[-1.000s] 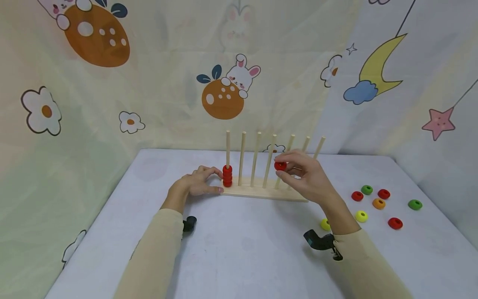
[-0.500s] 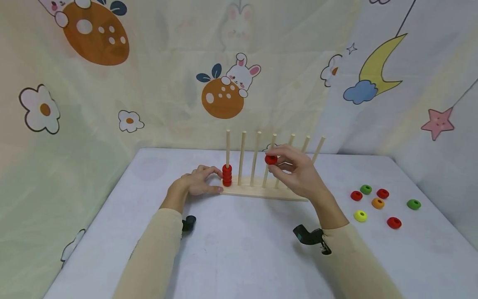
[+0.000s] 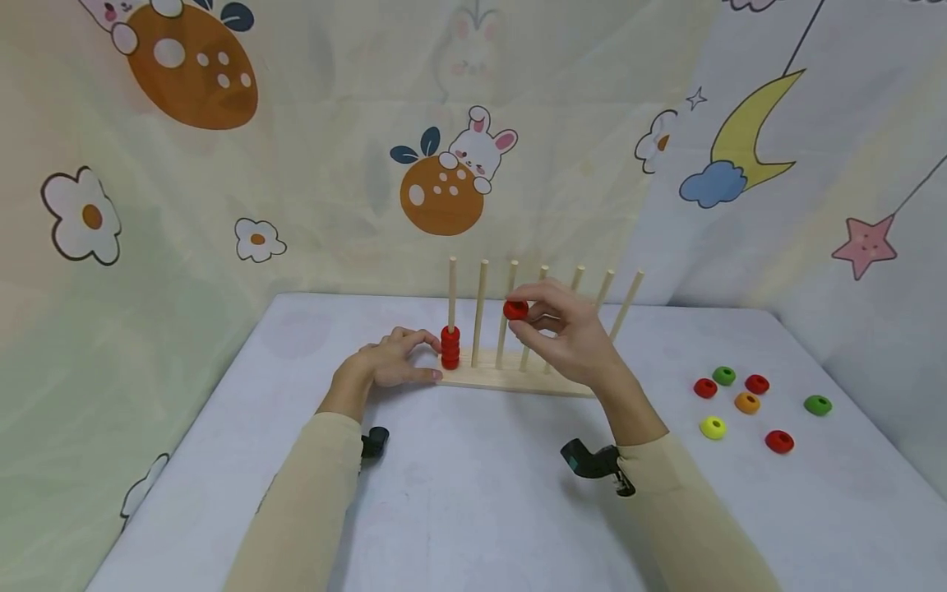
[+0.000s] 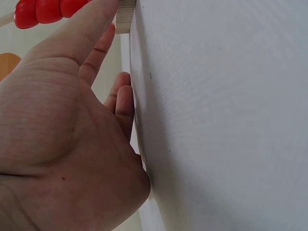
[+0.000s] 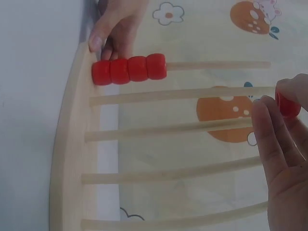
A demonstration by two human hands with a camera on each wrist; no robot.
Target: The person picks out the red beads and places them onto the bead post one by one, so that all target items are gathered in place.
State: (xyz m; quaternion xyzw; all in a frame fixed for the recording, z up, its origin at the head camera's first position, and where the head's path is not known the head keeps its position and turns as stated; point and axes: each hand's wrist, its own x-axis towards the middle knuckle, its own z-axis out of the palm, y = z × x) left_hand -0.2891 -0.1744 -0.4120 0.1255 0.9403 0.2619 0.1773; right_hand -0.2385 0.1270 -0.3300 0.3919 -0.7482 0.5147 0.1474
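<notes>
A wooden peg rack (image 3: 510,381) stands on the table with a row of upright pegs. Several red beads (image 3: 450,349) are stacked on its leftmost peg; the other pegs carry none. My left hand (image 3: 394,360) holds the rack's left end, its thumb at the front edge and fingers behind, as the right wrist view shows. Between thumb and fingertips, my right hand (image 3: 564,330) pinches one red bead (image 3: 515,310), raised above the base near the third peg from the left. In the right wrist view that bead (image 5: 288,107) is partly covered by the fingers.
Loose beads lie on the table's right side: red (image 3: 779,441), green (image 3: 818,404), orange (image 3: 747,403) and yellow (image 3: 713,427), with others beside them. A printed curtain (image 3: 333,205) hangs behind the white table (image 3: 459,493).
My right hand has carried the red bead leftward and slightly up, past several pegs toward the stack side. My left hand has stayed at the rack's end.
</notes>
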